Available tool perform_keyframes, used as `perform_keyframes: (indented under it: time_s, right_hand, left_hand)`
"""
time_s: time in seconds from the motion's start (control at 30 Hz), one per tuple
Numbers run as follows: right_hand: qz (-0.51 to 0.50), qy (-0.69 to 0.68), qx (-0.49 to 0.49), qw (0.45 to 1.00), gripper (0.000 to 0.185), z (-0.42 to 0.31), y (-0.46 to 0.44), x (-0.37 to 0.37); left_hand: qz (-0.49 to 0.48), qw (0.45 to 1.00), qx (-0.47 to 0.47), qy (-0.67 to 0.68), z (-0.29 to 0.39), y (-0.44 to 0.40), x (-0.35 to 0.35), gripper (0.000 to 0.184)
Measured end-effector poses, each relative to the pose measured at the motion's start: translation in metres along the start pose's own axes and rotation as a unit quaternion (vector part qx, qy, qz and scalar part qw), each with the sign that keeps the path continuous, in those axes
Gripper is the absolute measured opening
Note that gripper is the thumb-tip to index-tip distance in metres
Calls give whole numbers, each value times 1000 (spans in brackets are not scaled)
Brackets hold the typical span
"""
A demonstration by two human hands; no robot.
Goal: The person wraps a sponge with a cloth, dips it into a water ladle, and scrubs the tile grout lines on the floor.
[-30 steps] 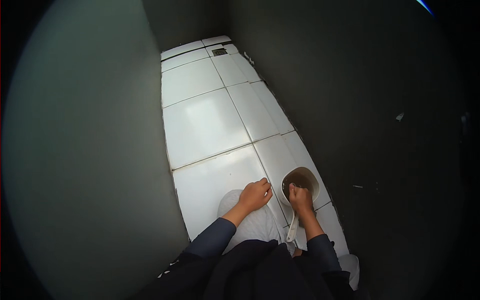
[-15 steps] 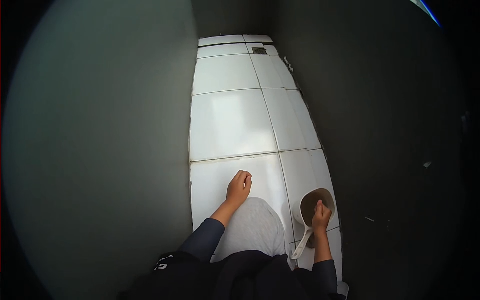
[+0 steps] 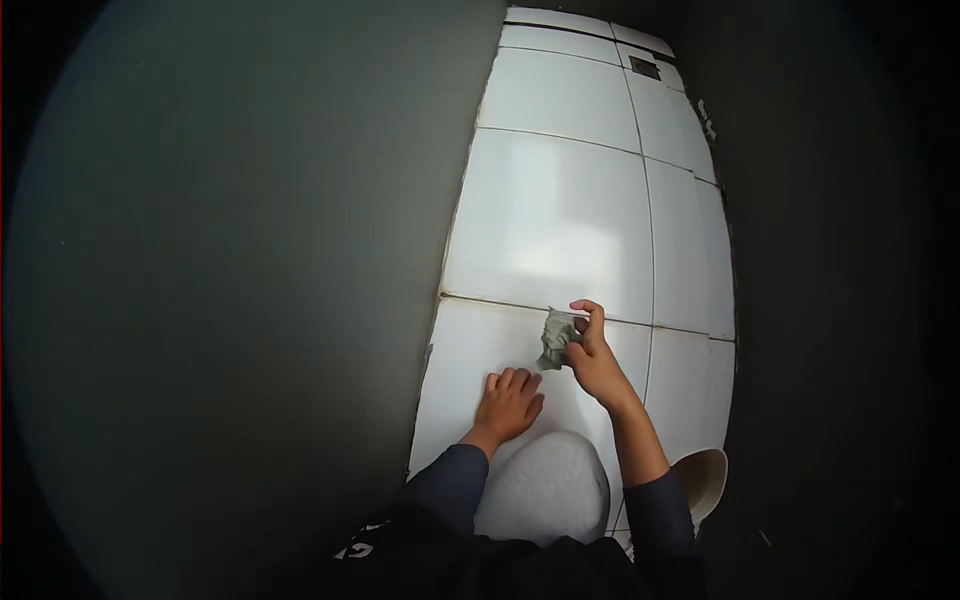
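Observation:
A crumpled grey-green cloth [image 3: 558, 340] is held in the fingers of my right hand [image 3: 597, 362], low over the white tiled floor [image 3: 550, 210]. Its index finger is stretched out past the cloth. Just left of and below the cloth, my left hand [image 3: 510, 404] rests on a tile, palm down with its fingers spread, and holds nothing. The white dipper [image 3: 700, 484] stands at the lower right, partly hidden behind my right forearm.
Dark grey walls rise close on the left [image 3: 250, 260] and right [image 3: 830, 300] of the narrow floor. A small square drain [image 3: 645, 68] lies near the far end. My grey-clad knee [image 3: 548, 485] is between my arms.
My right hand has left the dipper and moved up and left, now with the cloth in it. The left hand has opened onto the tile. The camera view has turned.

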State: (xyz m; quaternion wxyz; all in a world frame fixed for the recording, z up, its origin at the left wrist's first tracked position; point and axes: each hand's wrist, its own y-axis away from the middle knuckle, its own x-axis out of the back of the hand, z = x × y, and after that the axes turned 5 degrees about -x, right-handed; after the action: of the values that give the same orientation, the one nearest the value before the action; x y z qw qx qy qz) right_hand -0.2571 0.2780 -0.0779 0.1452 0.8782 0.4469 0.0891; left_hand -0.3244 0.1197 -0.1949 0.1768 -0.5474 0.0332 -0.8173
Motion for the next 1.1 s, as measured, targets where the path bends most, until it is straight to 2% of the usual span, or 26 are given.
perform_keyframes:
  time_s: [0.03,0.1,0.17,0.23,0.3,0.37,0.4,0.47,0.5,0.57,0.63,0.73,0.8,0.83,0.9,0.93,1.1]
  right_hand:
    - [-35,-7,-25,999,50,-4,-17,-18]
    - [-89,88,2,992,47,5,-57,-48]
    - [-33,85,60,994,39,24,-90,-85]
    - [2,158,86,984,40,20,-108,-114]
    - [23,233,97,967,45,20,-115,-137]
    - [45,325,186,926,45,37,-123,-154]
    - [47,325,182,927,45,40,-124,-155]
    - [77,494,233,834,30,46,-125,-154]
    - [74,497,226,835,30,50,-126,-155]
    - [157,548,377,730,16,53,-132,-159]
    - [155,540,373,738,12,57,-133,-159]
    - [112,560,328,753,11,53,-132,-152]
    - [108,560,310,761,9,52,-132,-147]
    - [105,561,311,760,9,51,-130,-144]
    - [95,577,289,758,7,51,-128,-134]
    - [98,571,290,761,6,54,-128,-128]
    - [100,573,271,767,8,56,-115,-97]
  left_hand:
    - [-6,1000,9,-3,-1,2,-2,32]
    - [-26,999,15,-20,1,1,1,32]
    - [-49,998,23,-37,4,-2,3,32]
    - [-167,982,91,-3,5,-9,9,29]
    - [-154,982,103,37,0,-7,8,26]
    - [-121,976,99,148,-4,-5,5,32]
    - [-94,976,99,171,-8,4,-6,34]
    - [-75,973,104,192,-12,12,-18,38]
    - [-80,972,107,195,-11,13,-19,39]
    - [-80,974,97,190,-8,11,-12,38]
    - [-73,976,84,185,-8,6,-9,36]
    - [-142,951,140,237,-11,-1,-6,34]
    - [-50,970,131,198,-4,-5,5,35]
    - [-49,970,134,198,-2,-6,8,35]
    - [-90,988,108,68,3,-9,10,38]
    - [-176,977,111,54,0,-9,6,39]
    - [-124,990,70,5,1,1,-3,37]
